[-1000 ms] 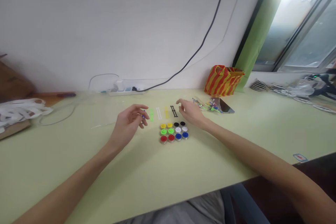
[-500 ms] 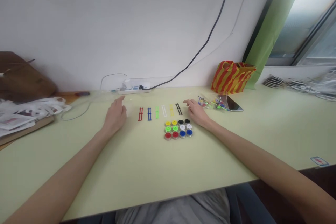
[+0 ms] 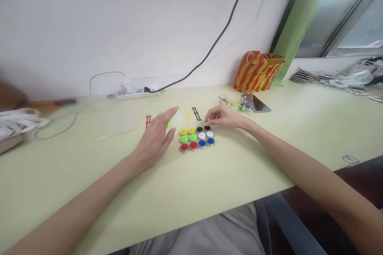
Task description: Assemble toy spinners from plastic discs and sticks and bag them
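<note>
My left hand hovers over the left part of a row of thin plastic strips, fingers stretched out and holding nothing. It hides the blue strip and most of the green strip; the red strip shows beside it. White, yellow and black strips lie farther right. My right hand is just behind the black round pieces, its fingers bent but apart, with nothing visible in them. Small round pieces with clear sides and coloured tops stand in rows: yellow, green, white, red, blue.
Behind my right hand lie a clear bag of coloured parts and a dark phone or tablet. A striped bag stands by the wall. A power strip with a black cable is at the back; white plastic bags lie left.
My left hand has moved right, over the strips. My right hand has drawn its fingers in and come to the black round pieces. The view has shifted slightly.
</note>
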Demonstrator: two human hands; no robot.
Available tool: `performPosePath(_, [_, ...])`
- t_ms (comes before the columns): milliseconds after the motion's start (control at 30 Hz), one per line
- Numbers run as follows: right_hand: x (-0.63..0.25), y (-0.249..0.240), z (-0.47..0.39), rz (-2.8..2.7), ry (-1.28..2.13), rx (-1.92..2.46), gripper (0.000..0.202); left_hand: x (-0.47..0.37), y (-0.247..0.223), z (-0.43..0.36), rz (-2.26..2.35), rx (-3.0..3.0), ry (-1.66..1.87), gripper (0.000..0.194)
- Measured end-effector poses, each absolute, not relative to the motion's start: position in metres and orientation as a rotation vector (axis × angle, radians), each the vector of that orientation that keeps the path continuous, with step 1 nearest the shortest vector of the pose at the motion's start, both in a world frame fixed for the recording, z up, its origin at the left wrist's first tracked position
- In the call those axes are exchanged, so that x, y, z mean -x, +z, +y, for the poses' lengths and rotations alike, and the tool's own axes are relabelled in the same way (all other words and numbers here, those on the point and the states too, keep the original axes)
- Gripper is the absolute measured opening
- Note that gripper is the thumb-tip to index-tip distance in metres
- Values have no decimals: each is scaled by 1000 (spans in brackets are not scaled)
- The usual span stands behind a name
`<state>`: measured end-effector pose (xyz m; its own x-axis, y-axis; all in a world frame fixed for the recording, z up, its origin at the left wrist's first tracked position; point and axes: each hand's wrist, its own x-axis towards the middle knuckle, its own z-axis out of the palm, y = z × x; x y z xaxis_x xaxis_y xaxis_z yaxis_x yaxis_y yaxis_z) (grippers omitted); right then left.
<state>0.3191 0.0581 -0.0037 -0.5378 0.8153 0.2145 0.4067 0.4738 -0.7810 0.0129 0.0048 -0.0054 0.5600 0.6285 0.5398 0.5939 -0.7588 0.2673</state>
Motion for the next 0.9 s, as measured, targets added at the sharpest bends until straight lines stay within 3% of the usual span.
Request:
performPosePath(333, [-323,1,59,-2285,901,1000,24,10,-15,33,1245,-2486,1066,57])
performPosePath(767, [-330,-1,67,-2437,511,1171,8,2,-11,24,1203,-2534,1035,53])
performPosePath(900, [-328,-2,64,-2422,493,1176,15,6,-12,29,1217,-2605,1005,53])
